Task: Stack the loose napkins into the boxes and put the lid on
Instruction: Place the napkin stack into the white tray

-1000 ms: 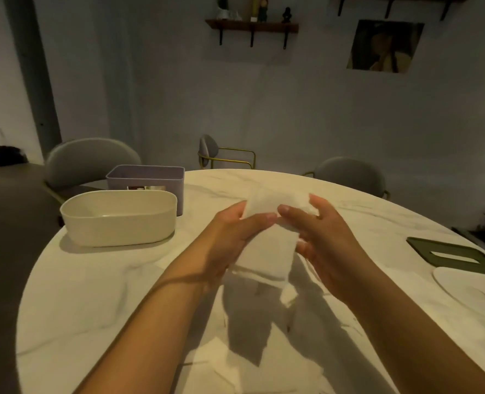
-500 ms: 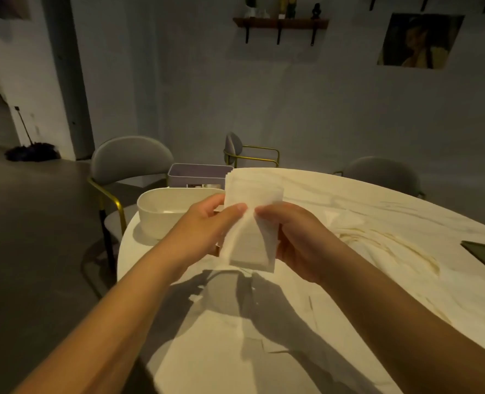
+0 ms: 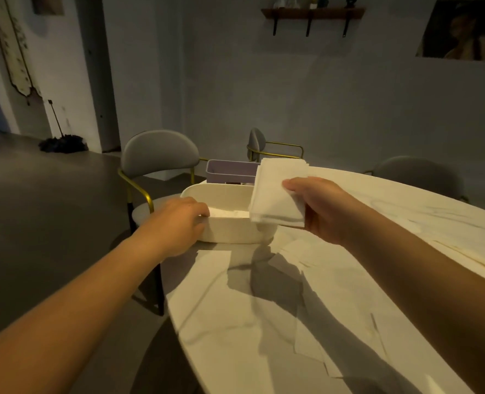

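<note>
right hand (image 3: 323, 209) pinches napkin stack (image 3: 278, 194) over part-filled box (image 3: 229, 233) | left hand (image 3: 175, 223) grips box rim | loose napkins (image 3: 214, 265) near box, lid off

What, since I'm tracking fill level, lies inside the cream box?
Inside the cream box, white napkins lie low. The napkin stack in the right hand hides its right end; the left hand hides its left corner.
</note>
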Motion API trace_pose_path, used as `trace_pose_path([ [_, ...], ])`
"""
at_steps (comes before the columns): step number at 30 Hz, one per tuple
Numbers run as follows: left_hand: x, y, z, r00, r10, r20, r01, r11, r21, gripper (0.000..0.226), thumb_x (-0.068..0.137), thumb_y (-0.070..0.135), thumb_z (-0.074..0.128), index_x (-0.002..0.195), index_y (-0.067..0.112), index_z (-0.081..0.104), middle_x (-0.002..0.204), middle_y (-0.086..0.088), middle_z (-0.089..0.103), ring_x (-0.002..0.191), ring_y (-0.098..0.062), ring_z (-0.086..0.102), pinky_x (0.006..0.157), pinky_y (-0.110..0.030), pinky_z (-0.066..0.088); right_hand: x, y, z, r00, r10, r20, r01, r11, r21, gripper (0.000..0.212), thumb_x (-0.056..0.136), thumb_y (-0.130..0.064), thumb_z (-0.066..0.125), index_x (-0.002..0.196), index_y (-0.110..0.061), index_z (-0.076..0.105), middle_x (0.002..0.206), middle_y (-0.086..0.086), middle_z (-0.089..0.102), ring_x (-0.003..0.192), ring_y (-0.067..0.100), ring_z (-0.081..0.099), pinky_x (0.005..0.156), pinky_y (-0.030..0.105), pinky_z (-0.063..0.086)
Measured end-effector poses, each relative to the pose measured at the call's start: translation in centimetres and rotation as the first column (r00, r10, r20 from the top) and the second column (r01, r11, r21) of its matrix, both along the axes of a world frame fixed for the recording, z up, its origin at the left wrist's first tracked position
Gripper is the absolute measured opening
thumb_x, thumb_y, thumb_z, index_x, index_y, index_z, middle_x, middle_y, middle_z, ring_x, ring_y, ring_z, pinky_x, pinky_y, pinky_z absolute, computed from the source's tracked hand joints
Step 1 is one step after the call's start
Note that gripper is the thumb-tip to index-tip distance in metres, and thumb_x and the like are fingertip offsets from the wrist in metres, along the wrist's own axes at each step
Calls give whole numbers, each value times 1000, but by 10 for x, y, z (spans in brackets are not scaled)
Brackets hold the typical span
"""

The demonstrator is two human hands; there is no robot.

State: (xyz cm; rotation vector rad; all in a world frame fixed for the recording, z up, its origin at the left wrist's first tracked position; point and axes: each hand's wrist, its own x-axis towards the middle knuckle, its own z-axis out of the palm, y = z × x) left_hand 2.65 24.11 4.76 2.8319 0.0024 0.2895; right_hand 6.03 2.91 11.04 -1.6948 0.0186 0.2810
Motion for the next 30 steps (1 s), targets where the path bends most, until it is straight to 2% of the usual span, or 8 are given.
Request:
trace_pose_path([
  [8,-13,0,7,994,-101,35,96,988,122,24,97,27,50,118,29,62,125,6,59,111,-17,53,93,-37,49,32,50,-8,994,21,-108,-24,999,-25,23,96,-18,53,116,-11,43,111,10,61,94,25,62,77,38,56],
  [11,-14,-2,4,992,-112,63,106,989,102,25,97,27,51,118,30,64,123,7,60,110,-15,53,94,-34,48,39,61,-16,988,68,-140,-84,990,-112,20,99,-14,46,118,-10,41,105,12,61,84,25,62,68,40,55],
  [15,-14,-6,1,990,-133,37,130,989,70,28,96,28,52,121,29,63,124,8,60,111,-11,53,97,-25,44,47,71,-29,992,90,-91,-117,925,-362,26,98,-14,48,123,-7,43,99,10,53,81,19,54,72,28,49],
  [20,-13,-8,3,985,-167,29,165,984,74,29,97,21,51,122,25,64,123,5,61,110,-11,54,97,-22,45,53,79,-37,979,181,-92,-203,878,-434,20,98,-12,49,117,-8,49,80,5,44,59,10,39,48,17,38],
  [22,-13,-9,4,986,-164,24,162,984,77,29,97,20,51,123,26,64,122,4,62,110,-12,54,97,-24,46,54,83,-41,967,236,-99,-255,863,-436,26,97,-11,49,123,-7,49,98,10,57,82,11,58,68,18,49],
  [24,-14,-8,3,986,-162,27,160,985,71,30,96,20,52,123,27,64,121,4,62,109,-13,55,97,-26,47,52,87,-43,952,291,-94,-299,822,-485,32,98,-12,48,129,-7,47,115,12,57,103,15,58,86,23,48],
  [27,-14,-5,1,985,-167,31,165,985,52,30,96,21,53,123,27,63,121,4,63,108,-12,55,97,-27,47,47,92,-40,930,360,-69,-320,706,-632,38,99,-23,48,134,-11,43,109,8,49,86,16,51,83,25,47],
  [30,-14,-3,-1,984,-171,38,170,984,45,29,96,22,52,123,27,64,121,5,63,108,-11,54,98,-28,46,45,91,-31,921,384,-60,-297,595,-747,41,100,-35,43,134,-13,43,115,9,56,89,19,56,91,29,48],
])
